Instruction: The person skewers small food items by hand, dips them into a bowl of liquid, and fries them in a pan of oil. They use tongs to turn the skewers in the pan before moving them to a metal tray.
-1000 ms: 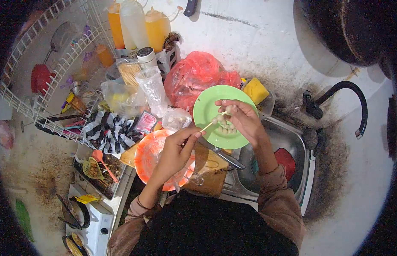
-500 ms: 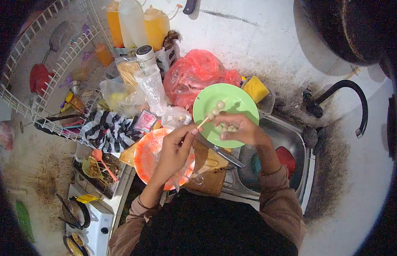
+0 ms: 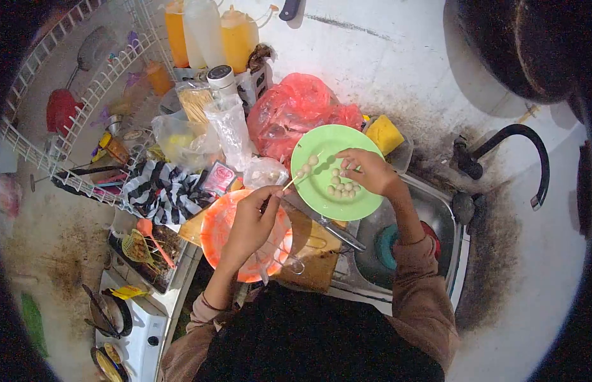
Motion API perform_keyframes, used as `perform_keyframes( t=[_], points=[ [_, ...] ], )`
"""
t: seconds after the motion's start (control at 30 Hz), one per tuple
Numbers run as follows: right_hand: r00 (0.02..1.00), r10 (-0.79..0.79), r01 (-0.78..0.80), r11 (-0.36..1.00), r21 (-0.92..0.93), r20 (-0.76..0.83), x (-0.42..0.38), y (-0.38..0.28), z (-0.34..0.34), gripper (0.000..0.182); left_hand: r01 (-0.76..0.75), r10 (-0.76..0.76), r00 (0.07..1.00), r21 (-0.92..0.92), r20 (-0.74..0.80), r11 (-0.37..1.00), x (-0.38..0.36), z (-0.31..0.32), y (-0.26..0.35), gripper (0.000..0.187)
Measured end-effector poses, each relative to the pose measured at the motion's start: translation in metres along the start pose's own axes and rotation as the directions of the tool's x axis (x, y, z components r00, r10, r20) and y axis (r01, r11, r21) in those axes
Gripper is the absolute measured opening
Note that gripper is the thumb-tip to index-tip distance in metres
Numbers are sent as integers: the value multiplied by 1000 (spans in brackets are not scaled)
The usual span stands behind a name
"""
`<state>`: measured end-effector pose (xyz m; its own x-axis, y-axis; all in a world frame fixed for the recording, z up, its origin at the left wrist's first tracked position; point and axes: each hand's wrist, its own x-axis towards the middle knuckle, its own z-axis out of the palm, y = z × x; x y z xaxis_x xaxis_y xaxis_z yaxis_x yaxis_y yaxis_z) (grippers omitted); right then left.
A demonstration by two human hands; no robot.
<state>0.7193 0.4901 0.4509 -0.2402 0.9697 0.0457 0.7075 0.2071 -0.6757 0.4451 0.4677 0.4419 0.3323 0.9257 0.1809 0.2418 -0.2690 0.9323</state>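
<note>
My left hand (image 3: 254, 219) is closed in a pinch on the lower end of a thin wooden skewer (image 3: 288, 184). Threaded near its upper part are a few pale round balls (image 3: 306, 168), which look like meatballs, held above the left side of a green plate (image 3: 315, 198). Over the plate's right side hovers my right hand (image 3: 371, 172), fingers curved and apart, with no ball visible between them. Several loose balls (image 3: 344, 190) lie on the plate just below its fingertips.
An orange-rimmed bowl (image 3: 210, 223) sits under my left forearm, and a knife (image 3: 347, 237) lies beside the plate. At right are a metal sink (image 3: 372, 267) and black faucet (image 3: 525, 130). Behind stand a red plastic bag (image 3: 296, 108), a yellow sponge (image 3: 383, 135) and sauce bottles (image 3: 237, 38).
My right hand has moved away from the skewer, rightward and up over the loose balls, which are now in plain sight. My left hand has shifted slightly left, still gripping the skewer.
</note>
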Motion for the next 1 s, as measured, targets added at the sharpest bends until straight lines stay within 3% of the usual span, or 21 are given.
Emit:
perform_keyframes(
  t=[0.13, 0.2, 0.23, 0.3, 0.4, 0.43, 0.5, 0.63, 0.7, 0.8, 0.83, 0.9, 1.0],
  points=[
    [999, -19, 14, 996, -93, -51, -3, 9, 5, 32, 10, -11, 1000, 45, 13, 999, -1, 0, 4, 24],
    [970, -104, 110, 994, 13, -219, -4, 10, 4, 33, 28, -29, 999, 29, 16, 999, -2, 1, 5, 24],
    [971, -106, 111, 994, 11, -216, -4, 9, 1, 33, 16, -17, 1000, 22, 24, 1000, -2, 2, 4, 24],
    [985, 129, -53, 864, 501, -117, -6, -9, -11, 39, 4, -5, 999, 13, 32, 1000, -3, 3, 3, 24],
    [988, 84, 13, 792, 611, -131, -9, -22, -13, 40, -53, 51, 995, 24, 83, 998, -3, 5, 2, 18],
    [988, 85, 11, 792, 610, -129, -9, -17, -13, 40, -57, 56, 994, 7, 89, 998, -3, 6, 2, 18],
    [987, -75, 133, 876, 464, -141, -5, -5, -11, 41, -60, 61, 994, -9, 94, 998, -3, 6, 5, 18],
    [997, -5, 48, 849, 527, -82, -6, -12, -11, 28, -26, 20, 992, 44, 127, 999, -4, 4, 13, 18],
    [996, 69, -41, 904, 426, -51, -6, -22, -13, 25, -35, 30, 993, 43, 119, 998, -4, 4, 13, 18],
    [997, -36, 61, 931, 361, -75, -3, -16, -10, 30, -34, 26, 992, 60, 124, 998, -5, 3, 13, 22],
    [997, -38, 62, 931, 359, -74, -4, -17, -10, 30, -30, 19, 991, 84, 133, 996, -5, 3, 13, 22],
    [994, 54, 7, 824, 567, -90, -8, -26, -8, 35, -27, 12, 990, 107, 141, 994, -5, 2, 13, 22],
    [994, 41, 20, 848, 529, -103, -7, -26, -4, 40, -24, 8, 991, 116, 137, 993, -5, 3, 10, 21]
  ],
)
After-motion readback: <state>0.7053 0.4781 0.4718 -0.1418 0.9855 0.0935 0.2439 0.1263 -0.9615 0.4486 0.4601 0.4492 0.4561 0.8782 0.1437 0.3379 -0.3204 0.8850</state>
